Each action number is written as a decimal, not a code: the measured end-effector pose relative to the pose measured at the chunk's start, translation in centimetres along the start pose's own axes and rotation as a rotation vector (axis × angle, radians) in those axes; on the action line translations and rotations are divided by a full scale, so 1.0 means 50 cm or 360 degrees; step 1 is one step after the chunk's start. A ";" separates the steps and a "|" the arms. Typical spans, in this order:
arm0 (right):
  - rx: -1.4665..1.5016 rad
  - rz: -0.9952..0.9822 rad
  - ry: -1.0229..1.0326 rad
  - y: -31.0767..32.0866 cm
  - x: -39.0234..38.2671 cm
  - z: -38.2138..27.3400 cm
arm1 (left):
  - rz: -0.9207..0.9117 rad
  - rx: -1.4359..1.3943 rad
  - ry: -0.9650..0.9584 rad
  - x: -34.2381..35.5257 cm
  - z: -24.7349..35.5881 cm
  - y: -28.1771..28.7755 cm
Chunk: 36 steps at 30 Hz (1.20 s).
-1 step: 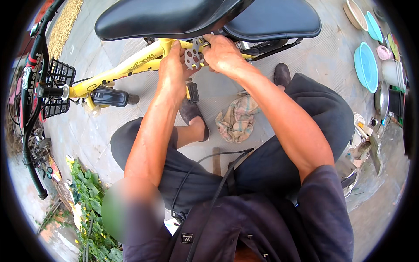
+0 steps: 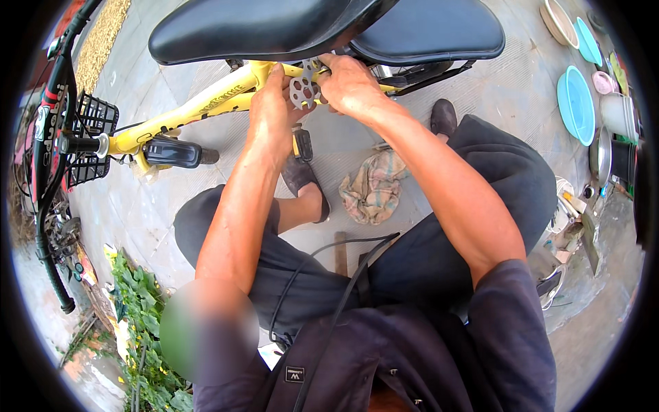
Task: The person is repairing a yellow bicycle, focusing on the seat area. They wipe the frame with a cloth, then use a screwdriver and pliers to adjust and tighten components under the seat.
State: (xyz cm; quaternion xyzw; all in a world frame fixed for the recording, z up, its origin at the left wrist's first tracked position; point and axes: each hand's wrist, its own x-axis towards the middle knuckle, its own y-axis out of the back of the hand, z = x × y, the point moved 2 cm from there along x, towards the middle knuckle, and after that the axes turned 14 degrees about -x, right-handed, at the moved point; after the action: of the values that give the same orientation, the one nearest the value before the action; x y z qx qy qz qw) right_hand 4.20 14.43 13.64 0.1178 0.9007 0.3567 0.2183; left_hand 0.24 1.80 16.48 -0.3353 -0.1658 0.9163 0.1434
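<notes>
A yellow bicycle [image 2: 220,96] stands across the top of the head view, its black saddle [image 2: 254,31] partly above my hands. Under the saddle, a flat grey metal piece with round holes [image 2: 301,94] sits between both hands. My left hand [image 2: 273,103] is closed along its left side, with fingertips showing behind its lower end. Fingers curled, my right hand [image 2: 348,84] works by the yellow frame at the piece's upper right. What those fingers grip is hidden. Below the left hand is a black pedal [image 2: 303,144].
A crumpled checked cloth [image 2: 374,187] lies on the paved floor between my feet. At right stand blue basins [image 2: 575,106], pots and scattered tools. Leafy plants [image 2: 141,309] grow at lower left; a black handlebar [image 2: 47,233] extends along the left. A black cable [image 2: 343,288] crosses my lap.
</notes>
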 end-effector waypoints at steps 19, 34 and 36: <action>-0.0013 0.0004 -0.0011 -0.002 -0.005 -0.014 | 0.0033 0.0033 -0.0003 0.004 0.000 0.003; -0.0329 0.0260 0.0069 0.044 -0.063 -0.016 | 0.0079 0.0106 -0.0085 0.020 -0.016 0.031; -0.0396 0.0184 0.0234 0.069 -0.096 -0.051 | 0.0039 0.0185 -0.0069 0.021 -0.006 0.068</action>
State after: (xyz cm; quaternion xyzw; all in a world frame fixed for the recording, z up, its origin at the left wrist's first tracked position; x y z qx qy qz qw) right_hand 7.41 13.65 19.17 0.1150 0.8548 0.4851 0.1438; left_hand -0.84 -0.81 14.31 -0.3086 -0.1112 0.9330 0.1478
